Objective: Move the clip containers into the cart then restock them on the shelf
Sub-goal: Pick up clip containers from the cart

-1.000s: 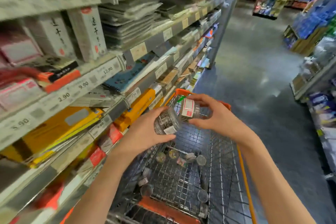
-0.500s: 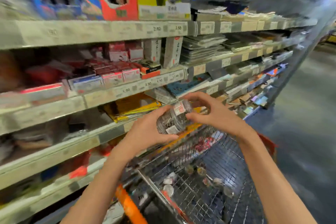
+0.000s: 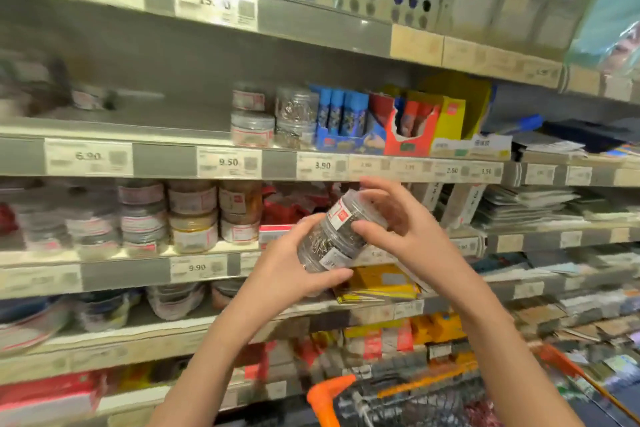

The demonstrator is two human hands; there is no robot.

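Both hands grip the jar [image 3: 341, 230] in mid-air before the shelf [image 3: 242, 163], above the cart [image 3: 398, 392]: left hand [image 3: 291, 263] cups its lower end, right hand [image 3: 398, 218] pinches the upper. Its long axis tilts, the upper end, probably the lid, pointing up-right toward the shelf. Shelved carelessly, it could topple the stacked jars [image 3: 273, 118] there.

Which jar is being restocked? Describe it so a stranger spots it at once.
Start at the long shelf rail with the 9.50 and 3.90 price tags, then drop just below its right part. There the left hand and right hand grip two clear clip containers end to end. Unlike the jars standing upright on the shelves, these are tilted and held in mid-air.
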